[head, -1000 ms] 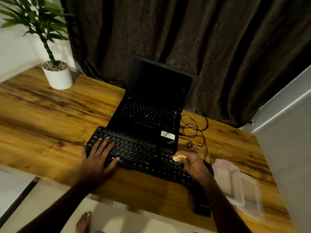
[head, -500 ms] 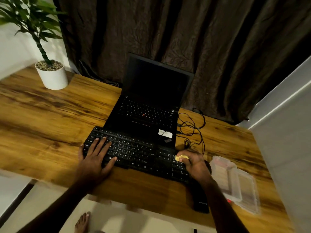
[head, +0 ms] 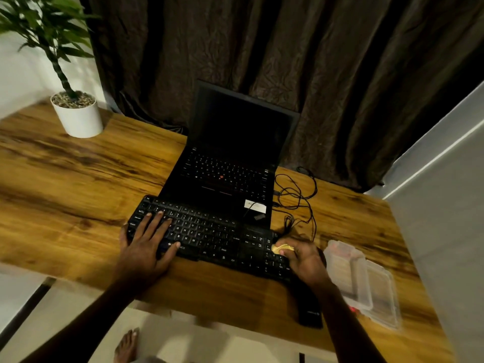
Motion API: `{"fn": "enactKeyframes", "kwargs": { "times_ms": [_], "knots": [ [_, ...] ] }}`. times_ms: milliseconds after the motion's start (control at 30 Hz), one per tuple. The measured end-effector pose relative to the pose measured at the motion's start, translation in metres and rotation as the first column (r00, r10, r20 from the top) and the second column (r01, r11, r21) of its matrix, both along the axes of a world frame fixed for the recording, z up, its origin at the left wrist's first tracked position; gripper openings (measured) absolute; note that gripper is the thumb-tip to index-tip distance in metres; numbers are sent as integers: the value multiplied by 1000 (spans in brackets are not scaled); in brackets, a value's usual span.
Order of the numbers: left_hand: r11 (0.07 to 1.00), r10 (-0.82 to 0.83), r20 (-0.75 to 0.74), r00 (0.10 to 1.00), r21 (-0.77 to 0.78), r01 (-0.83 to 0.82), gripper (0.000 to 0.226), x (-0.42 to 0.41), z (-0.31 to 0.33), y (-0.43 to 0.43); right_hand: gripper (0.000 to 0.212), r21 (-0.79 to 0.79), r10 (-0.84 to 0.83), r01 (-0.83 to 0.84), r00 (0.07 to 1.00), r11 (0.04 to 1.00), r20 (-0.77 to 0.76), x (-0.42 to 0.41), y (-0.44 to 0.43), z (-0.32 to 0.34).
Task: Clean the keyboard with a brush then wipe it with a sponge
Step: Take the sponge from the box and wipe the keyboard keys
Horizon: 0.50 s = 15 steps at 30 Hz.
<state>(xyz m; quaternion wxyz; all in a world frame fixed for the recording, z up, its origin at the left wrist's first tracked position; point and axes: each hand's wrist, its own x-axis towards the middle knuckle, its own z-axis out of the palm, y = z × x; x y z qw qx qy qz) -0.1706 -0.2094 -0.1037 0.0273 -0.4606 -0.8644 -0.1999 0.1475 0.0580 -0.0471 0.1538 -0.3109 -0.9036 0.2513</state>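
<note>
A: Item one, external keyboard (head: 209,235). Location?

B: Black, full-size, lying on the wooden desk (head: 78,179) just in front of the open laptop (head: 230,163), its far edge against the laptop's palm rest.

A: Item two, left hand (head: 146,244).

B: Flat on the keyboard's left end, fingers spread apart, palm down, gripping nothing. Judged to be steadying the board.

A: Item three, right hand (head: 301,258).

B: Over the keyboard's right end, at the number-pad keys. Fingers pinched together on a small yellow sponge (head: 281,248), which is pressed to the keys.

A: Progress entry?

B: Judged to be in the sponge stage, so brushing is presumably finished, though nothing here proves it. The sponge sits at the far right end; whether the middle and left keys are already wiped cannot be told, since no damp streaks show in this dim light.

A: Brush?

B: Not identified. A dark oblong object (head: 310,309) lies on the desk under the right forearm; too dark to name.

A: Other stock?

B: Clear plastic container (head: 366,281) lying open to the right of the keyboard, contents indistinct. Tangled black cable (head: 298,195) beside the laptop. Potted plant (head: 76,111) at the far left corner.

A: Obscured?

B: Most of the sponge is covered by fingers; keys under both hands hidden; desk's near edge cut off.
</note>
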Motion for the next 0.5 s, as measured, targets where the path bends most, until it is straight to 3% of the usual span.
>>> {"fn": "enactKeyframes", "kwargs": {
  "times_ms": [133,367,500],
  "knots": [
    [1000,-1,1,1000,9,1,76,0,1,0,31,15,70,-71,997,997,23,-19,-6,2],
    [1000,-1,-4,1000,5,1,76,-1,0,1,35,-1,-59,59,998,998,12,20,4,11],
    [1000,9,-15,1000,10,-9,74,0,-1,0,25,13,-30,30,999,999,16,5,-4,6]
  ]
}}
